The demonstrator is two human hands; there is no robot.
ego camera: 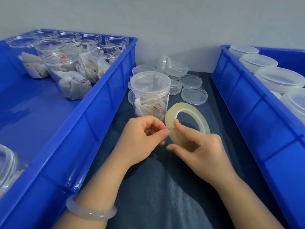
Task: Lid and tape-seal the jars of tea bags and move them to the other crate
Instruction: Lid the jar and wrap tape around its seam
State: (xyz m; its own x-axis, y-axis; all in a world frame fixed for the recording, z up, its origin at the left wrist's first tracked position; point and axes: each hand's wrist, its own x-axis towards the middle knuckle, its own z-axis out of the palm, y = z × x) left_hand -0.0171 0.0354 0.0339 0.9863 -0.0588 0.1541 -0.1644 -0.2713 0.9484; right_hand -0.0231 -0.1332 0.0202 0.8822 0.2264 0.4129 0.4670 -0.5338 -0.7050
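A clear jar of tea bags [150, 96] stands upright on the dark cloth between two blue crates, with a lid on top. Just in front of it my right hand [203, 151] holds a roll of clear tape [171, 118] on edge, thumb and fingers around its lower rim. My left hand [140, 138] pinches at the roll's left edge with thumb and forefinger. The left crate [92, 129] holds several open jars of tea bags [66, 70]. The right crate [247, 103] holds several lidded jars [279, 78].
Several loose clear lids [193, 95] lie in a heap on the cloth behind and to the right of the jar. A pale bracelet [90, 210] sits on my left wrist. A grey wall runs along the back.
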